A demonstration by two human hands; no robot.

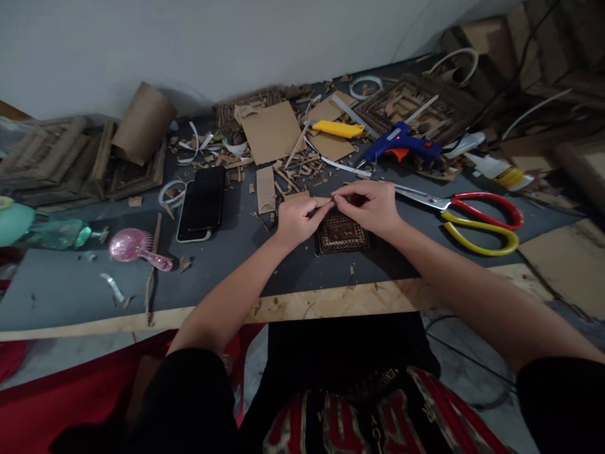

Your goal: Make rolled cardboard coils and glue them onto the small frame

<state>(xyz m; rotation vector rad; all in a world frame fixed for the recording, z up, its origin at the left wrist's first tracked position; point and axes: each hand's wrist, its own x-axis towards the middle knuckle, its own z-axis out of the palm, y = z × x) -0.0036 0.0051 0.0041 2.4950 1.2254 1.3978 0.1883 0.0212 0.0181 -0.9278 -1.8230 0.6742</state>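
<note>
My left hand [297, 221] and my right hand [369, 207] meet near the middle of the table, fingertips pinched together. Between them is a thin strip of brown cardboard [322, 201], its right end at my right fingertips. Just below my fingers lies a small rectangular piece of ridged brown cardboard work [343, 236], flat on the dark table top. My hands partly cover its upper edge. Whether my fingers touch it cannot be made out.
Scissors [444, 203] and a blue glue gun [401, 144] lie right. A yellow cutter [338, 129] and cardboard scraps [273, 133] lie behind. Phones [203, 200], a pink hairbrush [130, 244] and a green bottle [57, 232] are left. Stacked cardboard frames [51, 154] stand back left.
</note>
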